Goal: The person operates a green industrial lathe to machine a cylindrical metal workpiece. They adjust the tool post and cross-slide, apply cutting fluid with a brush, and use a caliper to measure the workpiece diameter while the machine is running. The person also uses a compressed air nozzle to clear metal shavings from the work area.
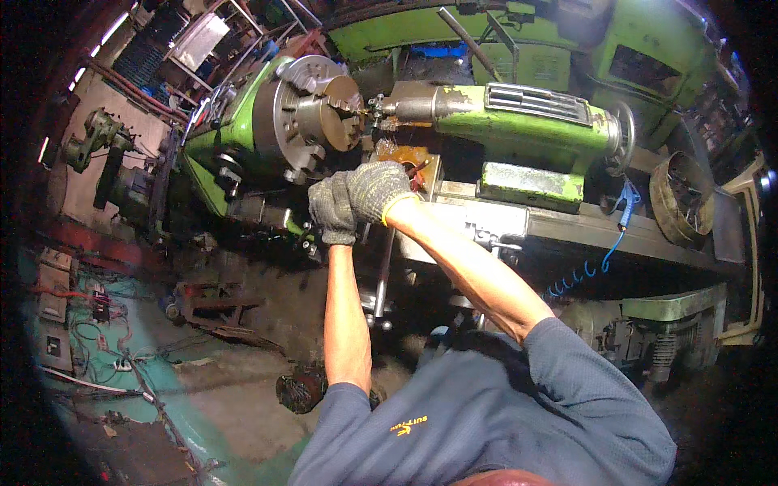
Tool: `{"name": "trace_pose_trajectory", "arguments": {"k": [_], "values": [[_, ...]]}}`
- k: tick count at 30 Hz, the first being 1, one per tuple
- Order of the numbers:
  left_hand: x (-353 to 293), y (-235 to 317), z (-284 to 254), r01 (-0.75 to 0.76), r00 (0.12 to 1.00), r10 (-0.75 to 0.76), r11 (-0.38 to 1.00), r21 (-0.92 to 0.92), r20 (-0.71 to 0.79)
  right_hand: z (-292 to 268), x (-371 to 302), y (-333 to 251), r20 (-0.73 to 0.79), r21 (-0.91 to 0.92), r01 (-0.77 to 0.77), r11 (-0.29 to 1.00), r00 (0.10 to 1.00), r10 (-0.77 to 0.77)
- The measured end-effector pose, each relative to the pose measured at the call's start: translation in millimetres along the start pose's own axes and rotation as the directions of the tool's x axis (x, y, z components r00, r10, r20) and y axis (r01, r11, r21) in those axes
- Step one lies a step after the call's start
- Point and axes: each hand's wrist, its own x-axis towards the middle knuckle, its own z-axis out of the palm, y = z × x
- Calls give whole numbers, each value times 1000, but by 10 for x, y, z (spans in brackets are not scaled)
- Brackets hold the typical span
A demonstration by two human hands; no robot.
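Both my hands wear grey knit gloves and are together in front of a green lathe's chuck (290, 113). My left hand (331, 212) is closed in a fist against my right hand (374, 191), which is also closed with its fingers curled. Whatever they grip is hidden by the gloves. A dark bar with a reddish part (417, 172) shows just beyond my right hand, beside the yellowish tool-post area (429, 166). Held in the chuck is a round, brownish metal workpiece (336, 121). Facing it from the right is the tailstock (515, 113). Shiny metal shavings (391, 151) lie between them.
A long metal lever (385, 275) hangs below my hands. Toward the right are the tailstock handwheel (622, 138), a blue air gun (628, 204) on a coiled hose, and a round bin (668, 215) of metal pieces. Cables (101, 308) and boxes cover the floor at left.
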Motion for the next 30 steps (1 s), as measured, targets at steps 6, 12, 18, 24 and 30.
{"name": "trace_pose_trajectory", "arguments": {"k": [6,12,18,24,30], "values": [[-17,-133,53,32,999,-31,996,-83,14,-33,-35,-26,-26,41,-16,999,1000,17],[-60,-320,123,-18,999,21,996,-91,30,-113,-48,-51,29,52,-34,998,999,33],[-101,-553,148,-8,1000,8,992,-128,-1,-100,-61,-62,-24,97,-12,995,1000,14],[-59,-171,119,91,996,-91,982,-168,11,-47,-54,14,-31,53,-11,999,999,12],[-110,-456,141,46,999,-48,983,-177,-10,-54,-70,-32,-43,70,-14,997,999,17]]}}
